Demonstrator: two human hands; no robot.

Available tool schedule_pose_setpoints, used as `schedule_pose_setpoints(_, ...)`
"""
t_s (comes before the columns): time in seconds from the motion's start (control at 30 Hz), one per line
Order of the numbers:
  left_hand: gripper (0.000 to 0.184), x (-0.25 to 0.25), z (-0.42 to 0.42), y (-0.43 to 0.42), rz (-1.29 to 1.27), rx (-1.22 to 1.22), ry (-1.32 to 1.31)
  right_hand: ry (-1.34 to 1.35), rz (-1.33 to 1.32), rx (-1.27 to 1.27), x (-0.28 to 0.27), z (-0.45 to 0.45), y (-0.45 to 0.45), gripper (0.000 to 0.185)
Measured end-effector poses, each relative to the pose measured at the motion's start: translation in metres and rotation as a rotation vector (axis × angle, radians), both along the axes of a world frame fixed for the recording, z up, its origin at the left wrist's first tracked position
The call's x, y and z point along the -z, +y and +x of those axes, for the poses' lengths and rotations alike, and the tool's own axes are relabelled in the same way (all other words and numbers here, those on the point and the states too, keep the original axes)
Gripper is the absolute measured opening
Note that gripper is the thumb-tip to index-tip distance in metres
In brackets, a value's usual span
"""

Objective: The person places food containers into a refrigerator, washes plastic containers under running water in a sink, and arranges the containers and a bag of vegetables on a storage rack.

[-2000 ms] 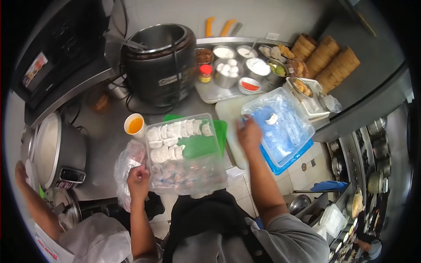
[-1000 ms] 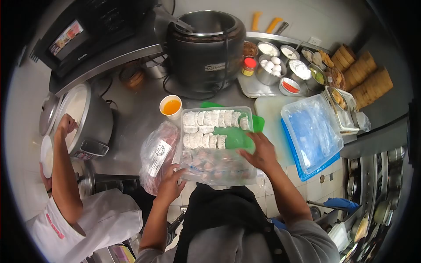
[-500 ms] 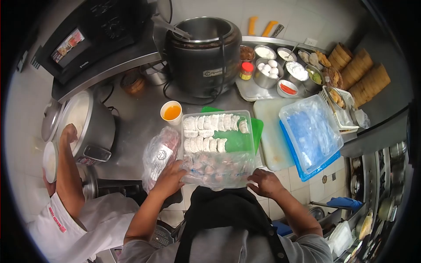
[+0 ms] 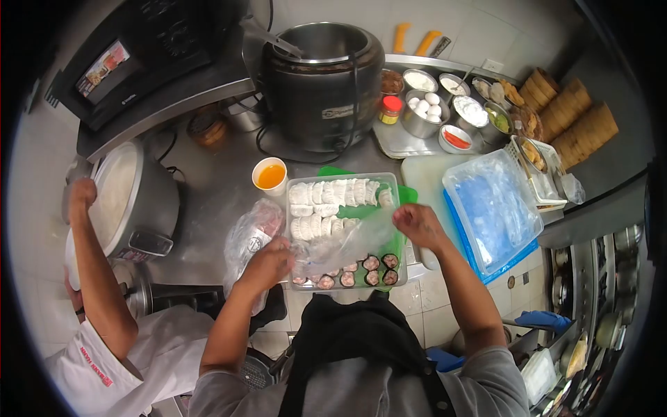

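The two bare hands held opposite ends of a sheet of clear plastic film point(image 4: 347, 244) above a shallow translucent container point(image 4: 347, 288). The left hand point(image 4: 266, 265) had its fingers drawn together and appeared to pinch the film's left end, just beside the container's left wall. The right hand point(image 4: 420, 226) was curled, thumb against fingers, and seemed to pinch the other end, a little past the right wall and farther from the body.

The film's long axis ran between the hands, slanting across the container from the near left toward the far right. Neither hand was plainly nearer: each was at one end. The container sat directly in front of the body, its middle lying between the hands.

Beyond the film, white pleated dumplings point(image 4: 339, 192) stood in rows; on the near side were round dark-wrapped pieces point(image 4: 372, 263) with pink filling, some covered by the film. Under the container, a green board point(image 4: 408, 197) showed at its right.

A bag of meat point(image 4: 253, 228) lay close to the left hand, with a paper cup point(image 4: 269, 189) of orange liquid beyond it. Well to the right stood another clear container point(image 4: 490, 212). At far left, a co-worker's hand point(image 4: 82, 193) was beside a large pot point(image 4: 154, 201).
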State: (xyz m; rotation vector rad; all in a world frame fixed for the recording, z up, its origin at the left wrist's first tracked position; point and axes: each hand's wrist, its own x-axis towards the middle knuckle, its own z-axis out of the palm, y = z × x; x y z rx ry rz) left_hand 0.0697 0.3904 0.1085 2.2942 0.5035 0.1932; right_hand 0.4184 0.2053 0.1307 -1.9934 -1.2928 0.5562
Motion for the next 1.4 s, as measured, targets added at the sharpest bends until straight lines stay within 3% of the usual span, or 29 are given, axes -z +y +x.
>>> schedule_pose_setpoints(0.1,0.016,0.028,0.024,0.029,-0.068,-0.091,-0.125,0.006,0.068,0.151,0.024,0.024,0.047,0.015)
schedule_pose_setpoints(0.17,0.021,0.027,0.052,0.037,-0.393,-0.586,-0.150,-0.016,0.067,0.235,0.049,0.038,0.070,0.017)
schedule_pose_setpoints(0.2,0.021,0.022,0.062,0.034,-0.395,-0.583,-0.148,-0.042,0.068,0.317,0.057,0.044,0.079,0.019)
schedule_pose_setpoints(0.27,0.028,0.000,0.075,0.024,-0.307,-0.373,-0.353,-0.067,0.041,0.404,0.068,0.046,0.091,0.021)
schedule_pose_setpoints(0.3,0.028,-0.009,0.076,0.020,-0.310,-0.371,-0.350,-0.089,0.019,0.485,0.071,0.045,0.094,0.022)
schedule_pose_setpoints(0.37,0.033,-0.022,0.077,0.015,0.076,-0.156,-0.231,-0.101,0.029,0.487,0.067,0.042,0.096,0.025)
schedule_pose_setpoints(0.4,0.033,-0.012,0.077,0.022,0.074,-0.152,-0.225,-0.112,0.037,0.485,0.067,0.039,0.093,0.028)
schedule_pose_setpoints(0.43,0.033,0.008,0.079,0.035,0.155,-0.237,-0.224,-0.107,0.034,0.489,0.069,0.037,0.089,0.028)
schedule_pose_setpoints(0.5,0.033,0.033,0.086,0.052,0.235,-0.320,-0.222,-0.032,0.360,0.503,0.071,0.029,0.074,0.032)
schedule_pose_setpoints(0.63,0.031,0.058,0.104,0.059,0.448,-0.386,-0.185,-0.011,0.169,0.612,0.066,-0.023,-0.008,0.028)
schedule_pose_setpoints(0.7,0.034,0.060,0.111,0.056,0.472,-0.459,-0.398,-0.023,0.111,0.668,0.085,-0.057,-0.055,0.029)
schedule_pose_setpoints(0.77,0.035,0.046,0.095,0.040,0.455,-0.521,-0.462,0.192,0.079,0.779,0.105,-0.085,-0.096,0.032)
schedule_pose_setpoints(0.83,0.036,0.040,0.067,0.015,0.072,-0.836,-0.620,0.635,-0.068,0.871,0.121,-0.099,-0.121,0.035)
schedule_pose_setpoints(0.87,0.037,0.046,0.051,-0.001,-0.009,-0.837,-0.520,0.639,-0.061,0.870,0.131,-0.103,-0.129,0.035)
schedule_pose_setpoints(0.93,0.033,0.074,0.015,-0.029,-0.115,-0.792,-0.236,1.249,0.099,0.664,0.146,-0.109,-0.137,0.035)
schedule_pose_setpoints(0.97,0.031,0.089,0.001,-0.038,-0.144,-0.748,-0.054,1.250,0.104,0.661,0.147,-0.111,-0.133,0.035)
schedule_pose_setpoints(1.07,0.025,0.086,-0.005,-0.051,-0.215,-0.685,-0.003,1.649,0.360,0.392,0.137,-0.115,-0.120,0.038)
schedule_pose_setpoints(1.2,0.024,0.113,-0.005,-0.037,-0.161,-0.607,-0.123,1.369,0.351,0.427,0.128,-0.134,-0.112,0.043)
schedule_pose_setpoints(1.3,0.021,0.131,-0.007,-0.030,-0.299,-0.669,-0.023,1.249,0.417,0.428,0.121,-0.139,-0.110,0.040)
schedule_pose_setpoints(1.37,0.025,0.133,-0.007,-0.035,-0.545,-0.790,-0.273,1.213,0.497,0.470,0.113,-0.138,-0.113,0.036)
schedule_pose_setpoints(1.4,0.024,0.129,-0.005,-0.037,-0.831,-0.779,-0.399,1.204,0.495,0.487,0.105,-0.135,-0.116,0.035)
